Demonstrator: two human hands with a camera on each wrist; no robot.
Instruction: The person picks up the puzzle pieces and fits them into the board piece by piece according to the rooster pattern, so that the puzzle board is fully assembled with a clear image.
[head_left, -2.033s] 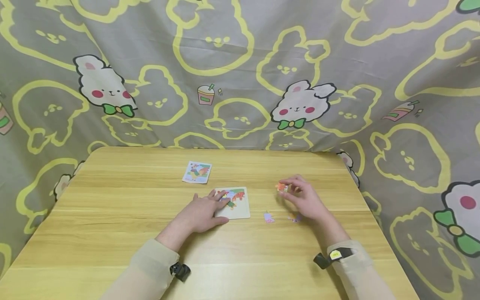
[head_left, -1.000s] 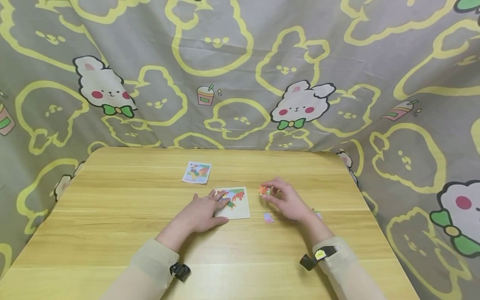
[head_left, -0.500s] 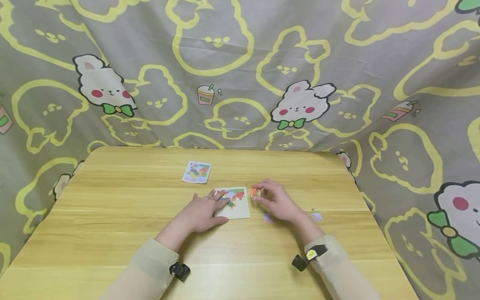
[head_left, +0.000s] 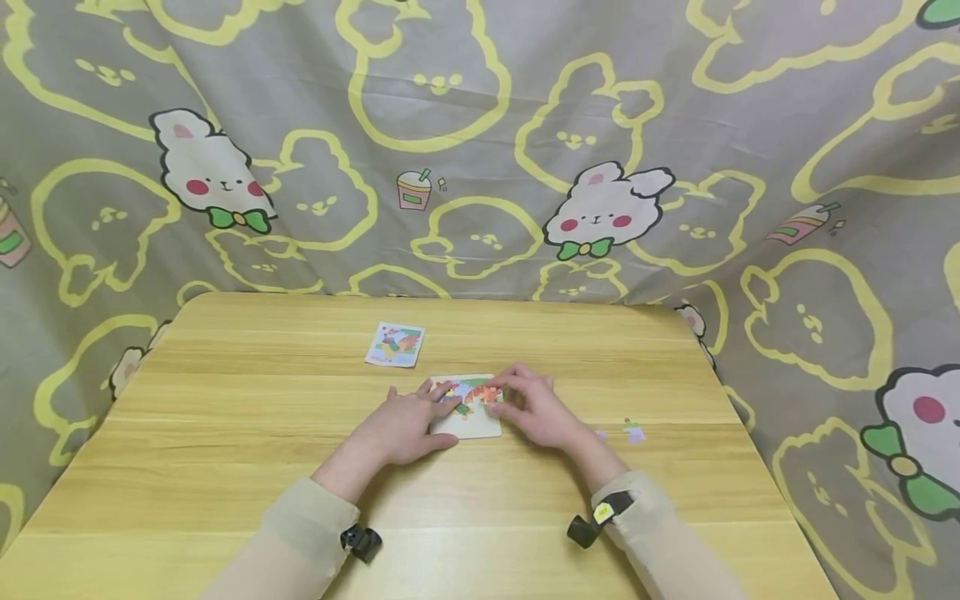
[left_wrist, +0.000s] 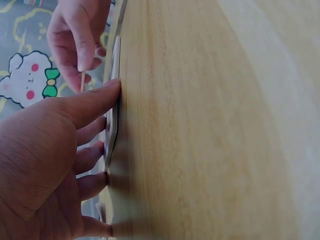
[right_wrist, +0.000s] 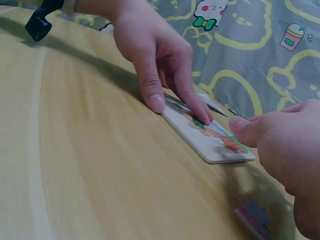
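Observation:
A square jigsaw board point(head_left: 480, 427) lies on the table, its upper part filled with a colourful picture and its lower part bare cream. My left hand point(head_left: 405, 427) rests on the board's left side with fingers extended; the thumb point(left_wrist: 102, 100) touches the near edge. Between thumb and fingers my right hand point(head_left: 536, 408) pinches an orange-red puzzle piece point(head_left: 491, 395) over the board's right edge. From the left wrist view the piece point(left_wrist: 83, 81) shows edge-on, held above the board. In the right wrist view my right hand point(right_wrist: 290, 145) conceals it.
A picture card point(head_left: 394, 345) lies behind the board to the left. Right of my right hand is a loose purple and green piece point(head_left: 634, 431), with another piece point(head_left: 602, 434) partly covered by the wrist. One more piece point(right_wrist: 255, 218) lies beneath the right hand. A patterned curtain point(head_left: 480, 167) hangs behind the table.
My right hand has carried the orange-red piece leftward from the table's right side to over the board's right edge. The left hand has stayed in place.

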